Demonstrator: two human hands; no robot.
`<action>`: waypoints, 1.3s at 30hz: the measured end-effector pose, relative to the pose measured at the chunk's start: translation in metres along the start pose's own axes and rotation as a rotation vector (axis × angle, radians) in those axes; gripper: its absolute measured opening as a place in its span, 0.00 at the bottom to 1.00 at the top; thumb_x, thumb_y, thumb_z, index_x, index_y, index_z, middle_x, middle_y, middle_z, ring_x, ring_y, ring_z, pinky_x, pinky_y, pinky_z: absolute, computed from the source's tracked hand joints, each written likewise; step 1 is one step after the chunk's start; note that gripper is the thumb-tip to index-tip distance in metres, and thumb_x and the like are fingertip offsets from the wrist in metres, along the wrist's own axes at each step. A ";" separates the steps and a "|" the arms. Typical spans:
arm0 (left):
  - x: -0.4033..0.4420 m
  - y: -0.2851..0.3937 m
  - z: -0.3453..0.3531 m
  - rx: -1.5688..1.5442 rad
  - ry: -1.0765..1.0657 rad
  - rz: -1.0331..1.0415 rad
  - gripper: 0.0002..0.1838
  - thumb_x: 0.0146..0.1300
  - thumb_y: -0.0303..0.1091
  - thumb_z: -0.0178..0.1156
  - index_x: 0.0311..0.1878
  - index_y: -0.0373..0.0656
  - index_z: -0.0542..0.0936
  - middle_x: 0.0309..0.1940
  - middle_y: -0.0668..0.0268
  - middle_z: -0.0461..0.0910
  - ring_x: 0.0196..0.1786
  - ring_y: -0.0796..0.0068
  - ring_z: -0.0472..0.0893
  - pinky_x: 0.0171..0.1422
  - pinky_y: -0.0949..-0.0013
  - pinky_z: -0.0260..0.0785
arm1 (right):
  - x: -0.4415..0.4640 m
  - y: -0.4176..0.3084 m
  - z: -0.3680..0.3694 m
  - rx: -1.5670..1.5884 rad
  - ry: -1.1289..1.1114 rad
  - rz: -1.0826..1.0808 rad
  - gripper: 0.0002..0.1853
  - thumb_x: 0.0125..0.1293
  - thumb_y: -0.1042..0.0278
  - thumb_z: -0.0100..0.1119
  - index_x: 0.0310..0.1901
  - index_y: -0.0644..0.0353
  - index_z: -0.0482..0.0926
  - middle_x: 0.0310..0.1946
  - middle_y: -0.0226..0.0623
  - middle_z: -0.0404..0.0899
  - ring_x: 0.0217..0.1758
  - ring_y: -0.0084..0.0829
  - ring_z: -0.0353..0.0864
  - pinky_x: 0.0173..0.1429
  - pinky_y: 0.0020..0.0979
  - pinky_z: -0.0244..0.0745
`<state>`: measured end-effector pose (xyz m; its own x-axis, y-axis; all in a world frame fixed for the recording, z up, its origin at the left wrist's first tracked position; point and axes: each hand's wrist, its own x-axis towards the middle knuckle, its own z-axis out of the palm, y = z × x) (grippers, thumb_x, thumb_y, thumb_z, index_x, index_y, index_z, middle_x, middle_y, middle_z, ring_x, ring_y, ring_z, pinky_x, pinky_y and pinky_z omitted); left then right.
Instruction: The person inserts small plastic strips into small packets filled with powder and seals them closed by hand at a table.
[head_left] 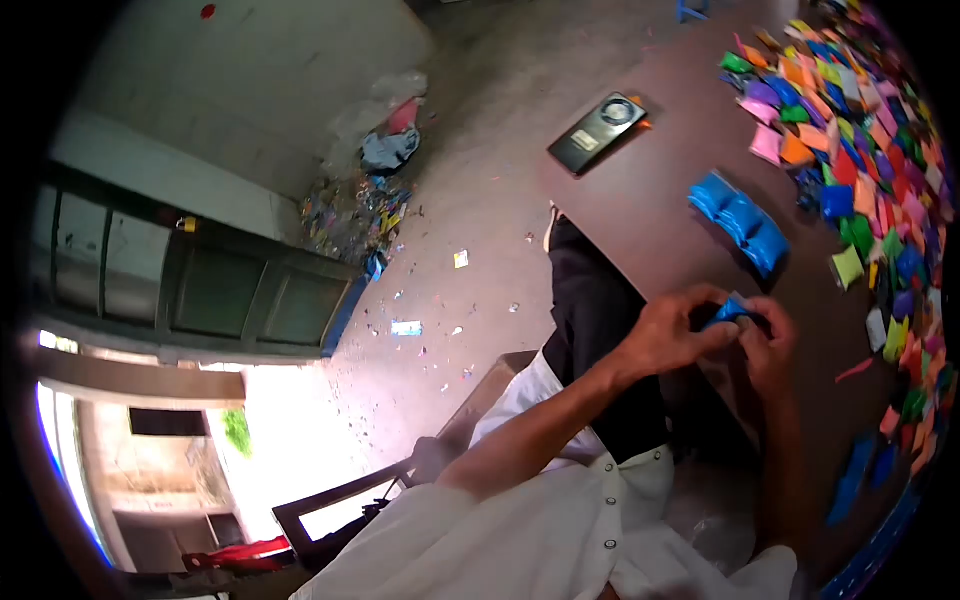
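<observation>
A small, shiny blue packet (731, 309) is pinched between my two hands over the table edge. My left hand (672, 330) is closed, with its thumb and fingers around the packet's left side. On the other side, my right hand (768, 340) is also closed, its fingertips pressed on the packet. My fingers hide part of it. Just beyond my hands lies a joined strip of puffy blue packets (741, 220) on the brown table (640, 225).
Many small coloured packets (860, 190) are heaped along the table's right side. A dark phone (597, 135) lies near the table's far left corner. Litter and plastic bags (390, 150) are on the floor by the wall. A dark door (230, 280) stands at left, and a chair arm (350, 480) is beside me.
</observation>
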<state>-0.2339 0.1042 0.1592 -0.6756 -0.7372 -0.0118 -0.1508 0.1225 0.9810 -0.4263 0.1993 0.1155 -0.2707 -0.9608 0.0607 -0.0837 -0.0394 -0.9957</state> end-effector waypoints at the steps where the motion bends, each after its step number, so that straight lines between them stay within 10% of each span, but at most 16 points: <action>1: 0.000 -0.002 -0.002 -0.002 0.022 0.003 0.13 0.73 0.34 0.68 0.54 0.36 0.83 0.38 0.66 0.86 0.40 0.82 0.83 0.42 0.72 0.78 | 0.000 0.001 0.001 -0.046 -0.012 -0.044 0.10 0.72 0.72 0.64 0.50 0.65 0.81 0.42 0.29 0.80 0.44 0.18 0.77 0.50 0.24 0.75; 39: 0.006 -0.048 0.008 -0.232 0.160 0.256 0.08 0.66 0.35 0.69 0.41 0.40 0.87 0.34 0.57 0.86 0.37 0.62 0.86 0.43 0.62 0.78 | -0.035 -0.009 0.063 -0.488 0.432 -0.055 0.18 0.83 0.59 0.50 0.58 0.66 0.80 0.49 0.40 0.83 0.51 0.28 0.79 0.55 0.32 0.75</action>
<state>-0.2364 0.0988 0.1105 -0.5464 -0.7987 0.2520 0.1880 0.1762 0.9662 -0.3560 0.2155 0.1178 -0.6057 -0.7603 0.2346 -0.5066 0.1412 -0.8505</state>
